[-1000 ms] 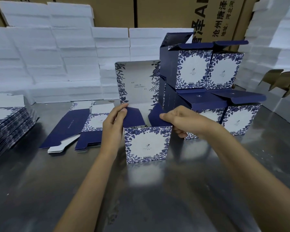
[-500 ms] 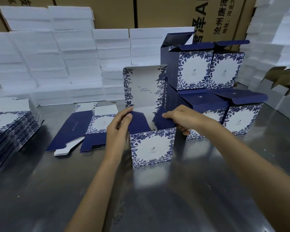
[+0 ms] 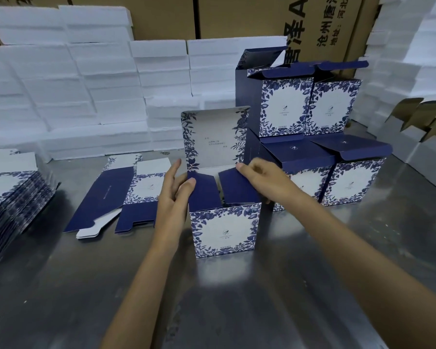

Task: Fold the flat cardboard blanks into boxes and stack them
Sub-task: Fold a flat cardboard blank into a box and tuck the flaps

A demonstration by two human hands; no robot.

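Left hand (image 3: 175, 195), fingers nearly straight, presses the left navy flap (image 3: 203, 192) inward w/ its thumb; right hand (image 3: 262, 181) pinches the right navy flap (image 3: 237, 188). Both flaps now lean further over the opening than a sec ago. The box (image 3: 224, 231) stands on the steel table (image 3: 237, 298), lid (image 3: 213, 138) upright, just in front of the stacked boxes (image 3: 310, 109). Closing looks near; flat blanks (image 3: 10, 195) wait at left.

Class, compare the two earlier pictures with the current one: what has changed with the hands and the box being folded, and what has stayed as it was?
The left hand has opened: its fingers have straightened off the left flap, only the thumb touching. The right hand still pinches the right flap, now pushed lower over the box. The lid stays upright; the stacked boxes and flat blanks are unmoved.
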